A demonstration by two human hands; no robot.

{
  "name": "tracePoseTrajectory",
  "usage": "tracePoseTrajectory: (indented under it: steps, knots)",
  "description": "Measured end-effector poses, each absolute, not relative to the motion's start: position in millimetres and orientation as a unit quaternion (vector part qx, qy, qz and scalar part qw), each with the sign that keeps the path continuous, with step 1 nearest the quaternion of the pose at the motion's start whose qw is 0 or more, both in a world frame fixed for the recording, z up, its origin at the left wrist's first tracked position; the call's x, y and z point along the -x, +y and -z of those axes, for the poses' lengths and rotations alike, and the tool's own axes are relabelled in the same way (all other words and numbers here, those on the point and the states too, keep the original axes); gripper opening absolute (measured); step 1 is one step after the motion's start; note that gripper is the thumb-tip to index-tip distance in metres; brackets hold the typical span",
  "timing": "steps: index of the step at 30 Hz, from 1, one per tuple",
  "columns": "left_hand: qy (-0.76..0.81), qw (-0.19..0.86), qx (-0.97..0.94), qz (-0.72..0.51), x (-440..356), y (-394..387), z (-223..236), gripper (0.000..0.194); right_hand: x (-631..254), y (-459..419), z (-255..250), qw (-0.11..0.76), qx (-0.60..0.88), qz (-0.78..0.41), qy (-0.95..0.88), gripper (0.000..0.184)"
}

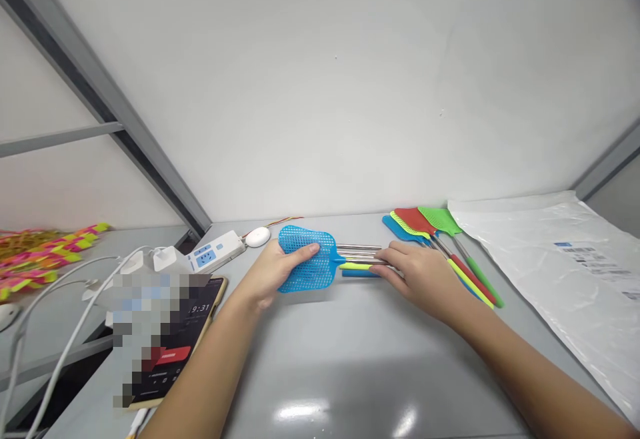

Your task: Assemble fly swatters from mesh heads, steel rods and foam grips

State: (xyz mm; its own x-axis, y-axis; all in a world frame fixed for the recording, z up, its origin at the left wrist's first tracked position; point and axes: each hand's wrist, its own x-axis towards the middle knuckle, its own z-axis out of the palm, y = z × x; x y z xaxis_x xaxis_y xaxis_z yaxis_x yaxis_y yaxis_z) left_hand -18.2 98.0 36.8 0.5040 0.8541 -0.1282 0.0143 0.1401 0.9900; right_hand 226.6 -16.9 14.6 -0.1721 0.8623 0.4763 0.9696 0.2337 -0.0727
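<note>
In the head view, my left hand [281,267] grips a blue fly swatter [313,277] by its perforated square head, thumb on top. My right hand [415,272] closes round the several shiny metal rods [359,253] to the right of that head. The blue swatter's neck runs in among these rods, and its far end is hidden by my right hand. Just below the rods show a yellow handle [356,267] and a dark blue handle [360,274], partly covered by my right fingers. Whether those two are held or lie on the table, I cannot tell.
Beyond my right hand lie fanned fly swatters, with a green one [440,220] and a red one [413,219] on top. A white plastic parcel [540,245] covers the right side. At left are a power strip [216,252], a phone [200,322] and white cables [83,312].
</note>
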Motion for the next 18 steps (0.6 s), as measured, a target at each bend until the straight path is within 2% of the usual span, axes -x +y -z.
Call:
tracePoseTrajectory:
  steps: [7,11,14,18]
  knots:
    - [0.364,0.73,-0.43,-0.386,28.2,113.6,-40.6,0.031,-234.3,-17.5,-14.6,0.266,0.602,0.104,-0.746,0.027]
    - [0.29,0.743,-0.319,-0.512,18.7,112.4,-33.5,0.022,-236.6,-14.7,-11.1,0.319,0.605,0.124,-0.719,0.024]
    - [0.222,0.732,-0.306,-0.567,2.7,99.4,-25.9,0.033,-237.2,-13.6,-10.8,0.35,0.618,0.113,-0.695,0.023]
    - [0.235,0.714,-0.462,-0.47,-20.2,72.7,-11.6,0.055,-228.5,-14.9,-7.6,0.334,0.59,0.059,-0.733,0.023]
